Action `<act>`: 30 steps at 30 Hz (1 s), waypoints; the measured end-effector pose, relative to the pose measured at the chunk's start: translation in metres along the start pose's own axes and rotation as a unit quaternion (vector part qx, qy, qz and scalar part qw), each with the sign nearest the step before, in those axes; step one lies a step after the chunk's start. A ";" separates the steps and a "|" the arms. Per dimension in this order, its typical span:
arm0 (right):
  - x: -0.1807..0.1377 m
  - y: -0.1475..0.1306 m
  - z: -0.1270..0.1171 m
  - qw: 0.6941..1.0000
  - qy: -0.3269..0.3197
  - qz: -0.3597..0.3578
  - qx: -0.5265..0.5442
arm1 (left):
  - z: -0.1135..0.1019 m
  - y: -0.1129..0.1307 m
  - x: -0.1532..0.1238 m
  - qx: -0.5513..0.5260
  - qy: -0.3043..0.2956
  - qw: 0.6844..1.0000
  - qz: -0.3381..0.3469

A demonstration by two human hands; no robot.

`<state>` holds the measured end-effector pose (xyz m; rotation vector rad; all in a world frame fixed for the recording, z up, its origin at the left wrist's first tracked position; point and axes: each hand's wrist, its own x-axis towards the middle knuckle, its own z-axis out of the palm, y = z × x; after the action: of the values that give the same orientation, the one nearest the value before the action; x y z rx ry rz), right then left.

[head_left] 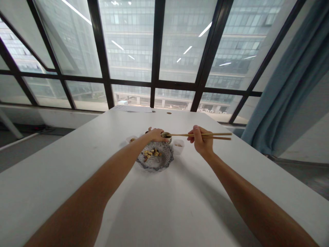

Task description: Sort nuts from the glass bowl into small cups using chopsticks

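My right hand (pixel 202 140) is closed round a pair of wooden chopsticks (pixel 216 136). Their tips reach left to the mouth of a small cup (pixel 168 138), and what lies inside it is too small to make out. My left hand (pixel 156 134) grips this cup by its side, just beyond the far rim of a glass bowl. The clear, scalloped glass bowl (pixel 154 167) holds several yellowish and dark pieces (pixel 151 153), which look like nuts or dried fruit. My left forearm hides part of the bowl's left side.
A small clear container (pixel 178 146) with bits in it stands right of the bowl, and another (pixel 131 139) stands to the left, partly hidden. Paper sheets (pixel 133 108) lie at the far edge of the white table (pixel 144 206). Windows and a blue curtain (pixel 277 89) are beyond.
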<state>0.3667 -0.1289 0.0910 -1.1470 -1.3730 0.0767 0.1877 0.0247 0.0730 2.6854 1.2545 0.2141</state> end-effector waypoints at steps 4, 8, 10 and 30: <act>-0.005 -0.013 0.008 0.996 -0.066 0.031 0.044 | -0.011 -0.019 -0.017 -0.026 0.043 0.999 -0.005; -0.016 -0.013 0.019 0.981 -0.192 0.028 -0.011 | -0.023 -0.052 -0.057 -0.040 0.175 0.984 0.005; -0.020 -0.010 0.023 0.973 -0.229 0.010 -0.042 | -0.024 -0.071 -0.081 -0.048 0.235 0.971 -0.015; -0.023 -0.024 0.022 0.915 -0.362 -0.118 -0.131 | 0.045 -0.127 -0.150 -0.183 0.239 0.945 -0.125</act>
<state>0.3297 -0.1424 0.0856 -1.2157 -2.2288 0.1591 0.0068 -0.0149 -0.0066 2.1973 1.4824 1.0019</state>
